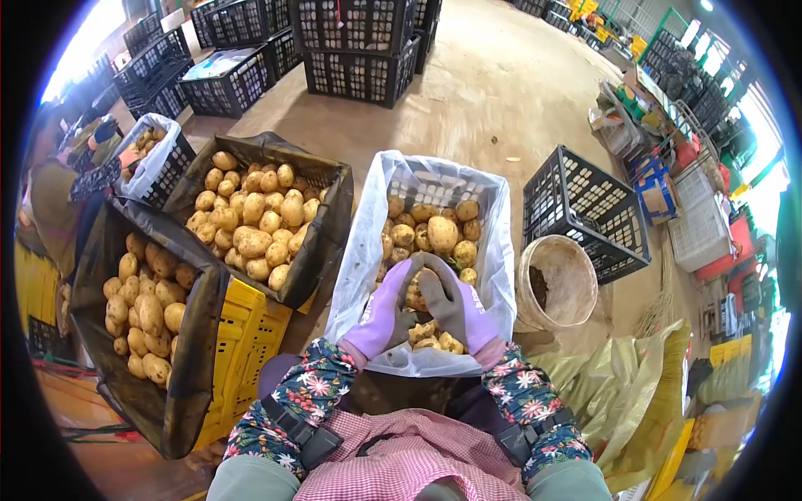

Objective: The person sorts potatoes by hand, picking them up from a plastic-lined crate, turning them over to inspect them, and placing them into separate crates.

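Observation:
Both my hands wear purple gloves with dark grey fingers. They meet over a crate lined with white plastic film (489,188), which stands right in front of me and holds many potatoes. My left hand (387,309) curves round the left side of a potato (416,294), fingers closed. From the other side my right hand (457,307) curves over the same potato, its fingertips close to the left ones. Part of this potato is hidden under the gloves. Just beyond the fingers lies a large pale potato (443,234). Several smaller or broken-looking ones (424,338) lie nearer me.
To the left stand two dark-lined crates of potatoes (251,217) (150,313), the nearer one yellow outside. On the right are a dirty white bucket (576,280), a black crate (585,213) and yellowish sacks (610,376). Stacked black crates (355,75) stand ahead. Another person (58,192) is at far left.

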Available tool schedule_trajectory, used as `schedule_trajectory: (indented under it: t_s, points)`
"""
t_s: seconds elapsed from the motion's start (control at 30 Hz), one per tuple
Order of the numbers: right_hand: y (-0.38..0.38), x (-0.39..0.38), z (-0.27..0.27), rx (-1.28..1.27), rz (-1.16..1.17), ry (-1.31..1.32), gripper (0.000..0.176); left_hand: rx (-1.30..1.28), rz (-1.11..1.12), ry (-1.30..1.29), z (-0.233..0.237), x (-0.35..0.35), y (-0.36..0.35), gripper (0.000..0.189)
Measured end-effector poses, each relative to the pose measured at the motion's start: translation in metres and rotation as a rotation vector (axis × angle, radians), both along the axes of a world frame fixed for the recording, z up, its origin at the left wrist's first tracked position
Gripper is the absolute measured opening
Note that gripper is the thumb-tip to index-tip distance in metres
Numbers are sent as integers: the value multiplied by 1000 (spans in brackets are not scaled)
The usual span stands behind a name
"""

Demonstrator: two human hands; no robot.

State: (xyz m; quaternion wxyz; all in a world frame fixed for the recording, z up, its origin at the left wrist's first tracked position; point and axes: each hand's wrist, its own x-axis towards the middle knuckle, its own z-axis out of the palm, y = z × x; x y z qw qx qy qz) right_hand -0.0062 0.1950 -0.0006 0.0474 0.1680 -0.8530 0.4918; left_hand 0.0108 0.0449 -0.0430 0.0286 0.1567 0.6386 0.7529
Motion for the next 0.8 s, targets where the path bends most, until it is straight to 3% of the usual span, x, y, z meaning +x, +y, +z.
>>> schedule_trajectory:
  t_s: [0.1,0.13,0.17,0.23,0.3,0.37,0.4,0.43,0.5,0.57,0.63,0.7,0.73,0.77,0.8]
  points:
    - [13,-16,-6,3,-16,-187,34,-161,7,121,-9,-2,-1,93]
    - [17,-24,-4,-313,-42,-513,33,-38,12,15,-7,-2,1,93]
    - [19,-24,-6,-316,-44,-513,33,85,19,-87,2,-3,3,93]
    - [18,-27,-4,-548,-103,-632,35,79,24,-167,16,-6,2,86]
    - [8,-23,4,-488,-137,-490,33,23,120,-108,17,-8,-1,80]
    - [2,-17,9,41,105,232,29,148,34,-226,23,-6,-4,78]
    - [4,-14,13,38,118,46,26,271,-60,-347,27,-5,-6,77]
    - [10,-15,6,34,108,39,26,394,-156,-473,30,-1,-5,75]
    - [20,-24,-17,-301,23,-384,24,357,-208,-447,33,1,-4,73]
    - [19,-24,-5,-369,28,-411,24,458,-113,-600,35,4,0,68]
    - [15,-14,10,-484,14,-498,33,514,-69,-573,29,1,-4,58]
    - [6,-10,-1,9,202,136,66,522,-137,-488,-11,-8,-11,50]
    - [1,-4,-5,81,170,124,72,492,3,-432,-9,-6,-1,55]
    - [-2,1,-7,151,131,108,78,488,5,-431,-7,-3,-4,55]
    - [-2,5,-6,144,128,107,78,266,28,-410,-3,2,-10,55]
